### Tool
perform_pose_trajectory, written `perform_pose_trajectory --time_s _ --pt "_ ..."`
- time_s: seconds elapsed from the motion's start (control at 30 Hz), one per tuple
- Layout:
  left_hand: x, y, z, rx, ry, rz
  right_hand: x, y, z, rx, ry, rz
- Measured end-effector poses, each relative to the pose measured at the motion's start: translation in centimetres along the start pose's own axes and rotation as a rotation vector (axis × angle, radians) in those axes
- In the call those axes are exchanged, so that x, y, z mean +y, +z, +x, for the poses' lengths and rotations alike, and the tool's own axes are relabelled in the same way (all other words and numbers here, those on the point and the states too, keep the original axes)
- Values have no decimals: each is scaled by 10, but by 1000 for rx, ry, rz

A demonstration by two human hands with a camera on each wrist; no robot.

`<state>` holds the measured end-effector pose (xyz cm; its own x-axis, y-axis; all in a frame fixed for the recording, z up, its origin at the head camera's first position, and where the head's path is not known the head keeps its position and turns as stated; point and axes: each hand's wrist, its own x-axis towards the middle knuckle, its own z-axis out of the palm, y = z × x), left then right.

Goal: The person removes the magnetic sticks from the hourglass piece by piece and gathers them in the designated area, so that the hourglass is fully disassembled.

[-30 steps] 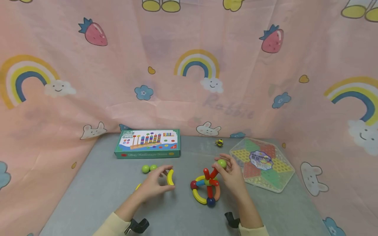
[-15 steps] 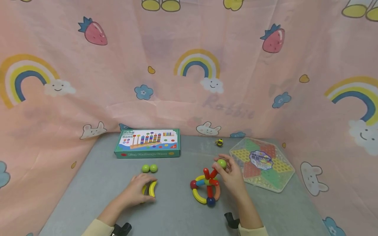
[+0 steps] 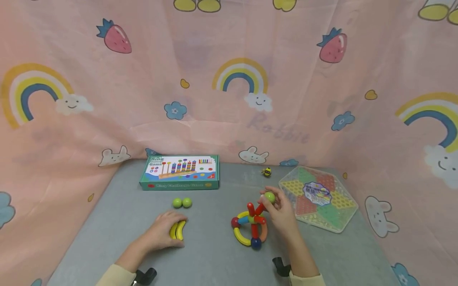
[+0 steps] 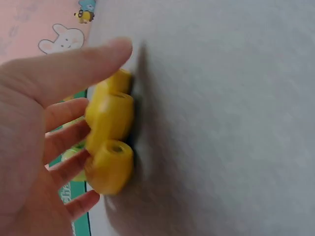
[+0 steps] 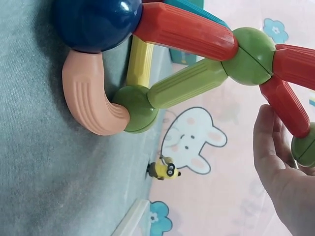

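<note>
The left hand [image 3: 162, 232] curls around the yellow curved pieces [image 3: 181, 229], long axes running thumb to fingertips, well left of the rod-and-ball structure [image 3: 254, 229]; the right hand [image 3: 282, 214], nearer that structure, pinches its outer green ball [image 3: 270, 197]. Beyond lie a closed green box [image 3: 179, 185], contents hidden, and a clear hexagonal case [image 3: 317, 194] showing coloured panels.

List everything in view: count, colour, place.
ball-and-rod model: 1, multicoloured, centre-right
curved rods: at least 2, yellow, left
loose balls: 2, green, beyond curved rods
Ring Challenge Game box: 1, green, back left
figurine: 1, yellow, back
hexagonal case: 1, multicoloured, right
table: 1, grey, beneath
printed cloth: 1, pink, behind
sleeves: 2, cream, near edge
wrist mounts: 2, black, wrists
left hand: 1, bare, gripping curved rods
right hand: 1, bare, holding model
</note>
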<state>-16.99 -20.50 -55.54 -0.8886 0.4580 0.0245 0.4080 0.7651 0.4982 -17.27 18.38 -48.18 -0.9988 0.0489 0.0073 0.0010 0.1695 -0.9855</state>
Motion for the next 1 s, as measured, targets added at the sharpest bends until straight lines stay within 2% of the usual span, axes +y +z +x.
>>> perform_pose_trajectory --time_s 0.1,0.17,0.33,0.47,0.6,0.77,1.0 --pt "12 0 5 -13 -7 -19 1 0 0 -4 0 8" --pt "27 4 12 -24 -10 -59 3 -1 0 -9 6 17" --pt "72 33 49 -95 51 -173 7 -2 0 9 31 46" --pt "96 55 77 -140 122 -182 9 -1 0 24 43 85" --pt "106 64 91 -166 123 -140 10 0 -1 13 57 97" --pt "108 69 96 -170 87 -111 10 0 -3 7 65 91" --pt "114 81 95 -106 54 -63 10 -3 -4 15 85 91"
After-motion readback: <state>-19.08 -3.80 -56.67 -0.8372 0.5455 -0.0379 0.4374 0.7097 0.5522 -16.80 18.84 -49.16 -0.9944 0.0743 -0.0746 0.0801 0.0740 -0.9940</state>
